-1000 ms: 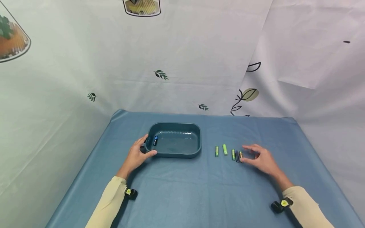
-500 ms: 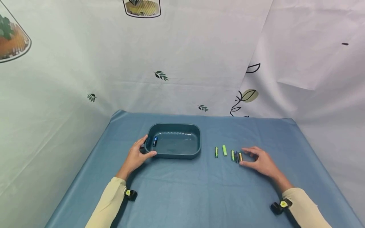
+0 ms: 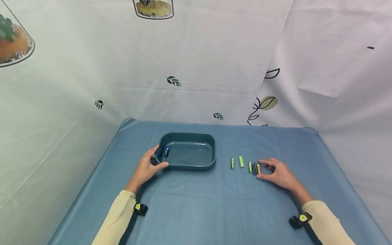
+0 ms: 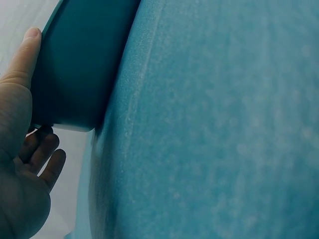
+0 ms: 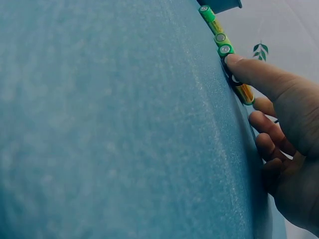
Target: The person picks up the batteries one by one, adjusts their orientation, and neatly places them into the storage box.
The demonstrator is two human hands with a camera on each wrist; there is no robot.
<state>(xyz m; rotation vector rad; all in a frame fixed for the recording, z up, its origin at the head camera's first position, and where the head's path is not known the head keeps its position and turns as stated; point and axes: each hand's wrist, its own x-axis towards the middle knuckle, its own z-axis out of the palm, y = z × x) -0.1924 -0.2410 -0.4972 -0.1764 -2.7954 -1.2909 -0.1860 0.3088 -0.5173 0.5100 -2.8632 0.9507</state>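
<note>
The right hand (image 3: 279, 173) has edged closer around the gold battery (image 3: 259, 169), pinch unclear; the left hand (image 3: 146, 167) stays spread against the dish (image 3: 190, 167).

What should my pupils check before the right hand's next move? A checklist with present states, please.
1. Glossy teal rectangular dish opening upward: ok.
2. Left hand on the dish: ok, thumb at the near rim, fingers at the left end.
3. Room inside: ok, one blue-and-black cylindrical battery lies near the left end.
4. Right hand at the gold cylindrical battery with a green end: ok, thumb by its near end.
5. Firm grip on that gold battery: cannot tell.
6. Wide gap between it and the dark cylindrical battery: not ok, they lie close side by side.
</note>
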